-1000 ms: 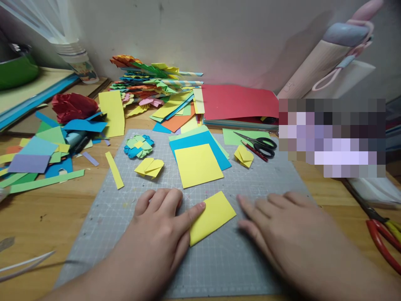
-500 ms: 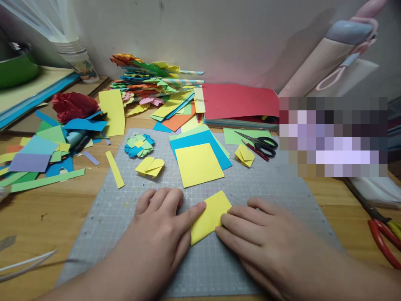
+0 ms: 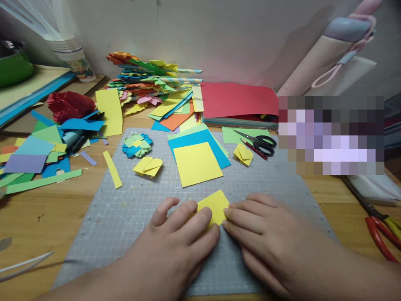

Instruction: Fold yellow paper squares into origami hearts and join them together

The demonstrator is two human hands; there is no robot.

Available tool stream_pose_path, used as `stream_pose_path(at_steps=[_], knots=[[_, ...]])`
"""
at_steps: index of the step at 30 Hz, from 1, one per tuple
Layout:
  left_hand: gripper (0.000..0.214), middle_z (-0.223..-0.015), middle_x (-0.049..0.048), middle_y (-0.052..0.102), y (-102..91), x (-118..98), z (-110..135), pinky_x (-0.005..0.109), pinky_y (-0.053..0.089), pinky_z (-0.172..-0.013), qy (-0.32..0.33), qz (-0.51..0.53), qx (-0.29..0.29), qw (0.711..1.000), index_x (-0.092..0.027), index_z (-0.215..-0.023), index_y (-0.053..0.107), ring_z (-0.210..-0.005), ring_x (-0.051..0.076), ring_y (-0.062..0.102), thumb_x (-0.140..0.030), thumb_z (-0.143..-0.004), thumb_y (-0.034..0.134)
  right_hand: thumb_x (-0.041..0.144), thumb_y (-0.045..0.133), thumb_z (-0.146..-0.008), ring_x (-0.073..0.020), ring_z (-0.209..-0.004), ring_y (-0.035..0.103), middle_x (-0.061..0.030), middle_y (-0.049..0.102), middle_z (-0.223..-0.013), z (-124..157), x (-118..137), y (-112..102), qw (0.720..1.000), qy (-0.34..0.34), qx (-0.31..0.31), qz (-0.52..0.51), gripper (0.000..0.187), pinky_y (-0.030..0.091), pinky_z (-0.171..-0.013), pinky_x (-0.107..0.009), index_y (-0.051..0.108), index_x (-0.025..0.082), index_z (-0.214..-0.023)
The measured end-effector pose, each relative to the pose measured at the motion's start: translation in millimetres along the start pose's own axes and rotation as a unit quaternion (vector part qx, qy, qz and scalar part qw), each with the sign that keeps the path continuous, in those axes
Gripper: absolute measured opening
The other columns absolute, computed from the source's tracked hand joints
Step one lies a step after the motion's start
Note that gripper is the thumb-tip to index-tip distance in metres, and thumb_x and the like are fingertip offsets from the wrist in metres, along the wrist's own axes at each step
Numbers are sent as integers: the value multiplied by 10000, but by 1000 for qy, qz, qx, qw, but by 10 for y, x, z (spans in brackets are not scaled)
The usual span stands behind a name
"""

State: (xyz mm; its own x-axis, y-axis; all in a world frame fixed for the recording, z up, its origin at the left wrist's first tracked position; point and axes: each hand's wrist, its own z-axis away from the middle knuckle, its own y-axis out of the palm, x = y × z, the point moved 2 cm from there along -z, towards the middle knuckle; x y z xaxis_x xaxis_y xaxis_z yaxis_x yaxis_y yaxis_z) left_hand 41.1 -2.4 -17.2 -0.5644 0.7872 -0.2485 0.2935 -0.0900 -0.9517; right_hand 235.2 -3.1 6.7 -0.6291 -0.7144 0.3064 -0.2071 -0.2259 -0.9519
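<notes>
A folded piece of yellow paper (image 3: 217,202) lies flat on the grey cutting mat (image 3: 100,234), between my hands. My left hand (image 3: 184,230) covers its lower left part, with curled fingertips on top and the thumb at the near edge. My right hand (image 3: 260,228) grips the right edge with fingertips together; its thumb is mostly hidden. Just beyond lies a yellow square sheet (image 3: 199,165) on top of a blue sheet (image 3: 205,140) and green ones. Two folded yellow paper pieces, a left one (image 3: 148,167) and a right one (image 3: 243,154), rest on either side of these sheets.
Black-handled scissors (image 3: 263,144) and a red pencil (image 3: 255,149) lie at the mat's far right. A blue-green paper flower (image 3: 137,145) sits at the far left. Paper scraps (image 3: 28,163) spread left. Red-handled scissors (image 3: 379,234) lie right; a red sheet (image 3: 238,100) stands behind.
My left hand has shifted right and turned over the yellow paper, hiding its lower left part. My right hand stays at the paper's right edge. The view has moved slightly.
</notes>
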Motion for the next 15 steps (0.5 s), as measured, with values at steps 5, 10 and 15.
stream_pose_path(at_steps=[5,10,15], knots=[[306,-1171,-19,621,20,-17,29,368,93,-1045,23,-26,9,999,-261,-1166,574,-1108,215,425,-342,-873,536,125,513,-805,-188,-771,543,-27,641,-832,-13,-4,-4,1000,-2,4,2,163,373,-734,-351,643,185,-883],[222,-1067,-44,663,-23,-61,15,342,143,-1016,24,-53,-8,998,-262,-1081,616,-1053,200,447,-321,-891,518,139,526,-802,-188,-758,538,-24,642,-825,-8,-16,4,1000,-6,0,0,140,367,-724,-349,642,186,-863],[285,-1009,-59,674,-79,-102,52,340,186,-990,-3,-69,-9,998,-289,-1060,632,-1028,178,483,-235,-961,371,140,512,-814,-188,-770,549,-41,641,-816,-5,-7,8,1000,-6,2,22,131,369,-739,-348,635,181,-833]])
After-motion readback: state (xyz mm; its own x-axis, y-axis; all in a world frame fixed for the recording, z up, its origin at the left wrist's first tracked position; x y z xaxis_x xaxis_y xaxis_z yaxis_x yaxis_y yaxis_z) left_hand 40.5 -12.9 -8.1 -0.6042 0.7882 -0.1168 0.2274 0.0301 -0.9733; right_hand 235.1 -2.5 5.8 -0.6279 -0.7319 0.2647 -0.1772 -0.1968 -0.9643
